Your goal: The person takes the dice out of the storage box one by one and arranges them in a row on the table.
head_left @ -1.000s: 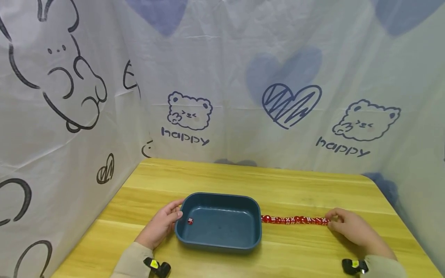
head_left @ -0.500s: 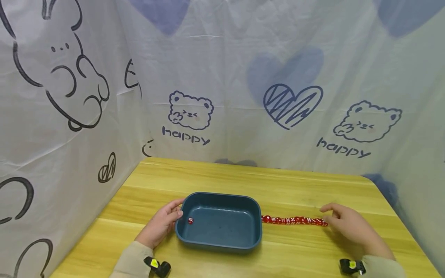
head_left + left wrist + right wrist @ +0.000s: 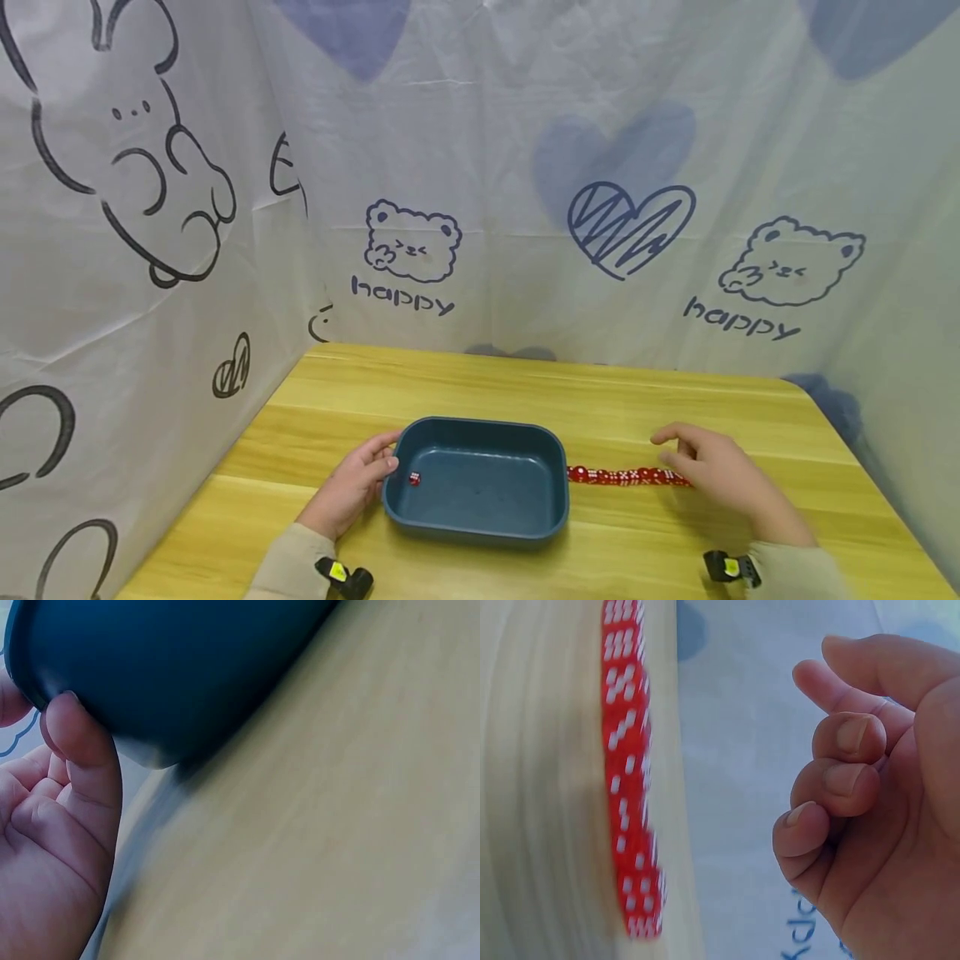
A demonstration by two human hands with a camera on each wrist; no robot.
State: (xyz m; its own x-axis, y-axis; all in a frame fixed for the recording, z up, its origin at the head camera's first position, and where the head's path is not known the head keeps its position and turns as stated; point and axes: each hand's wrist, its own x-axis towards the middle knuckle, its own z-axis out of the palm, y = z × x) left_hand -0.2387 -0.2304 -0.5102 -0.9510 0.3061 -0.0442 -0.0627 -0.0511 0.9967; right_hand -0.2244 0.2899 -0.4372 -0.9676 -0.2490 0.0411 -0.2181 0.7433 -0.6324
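Observation:
A dark teal plastic tray (image 3: pixel 480 500) with rounded corners stands on the table. At its left end my left hand (image 3: pixel 351 483) pinches the rim, thumb on the near side and fingers beyond the wall; the left wrist view shows the thumb (image 3: pixel 79 731) against the edge. One red die (image 3: pixel 415 479) with white pips lies inside the tray near that end. From the tray's right wall a row of red dice (image 3: pixel 626 477) runs rightward. Over the row's right end hovers my right hand (image 3: pixel 723 471), hiding it. Thumb and forefinger are apart with nothing between, the other fingers (image 3: pixel 844 780) loosely curled.
The wood-grain table (image 3: pixel 480 383) has a white cloth (image 3: pixel 517 308) printed with bears and hearts hanging behind it. Another printed cloth (image 3: pixel 150 317) hangs along the left side. Black wrist cameras sit on both sleeves.
My right hand has risen off the right end of the dice row and moved left above it. The left hand has kept its hold on the tray.

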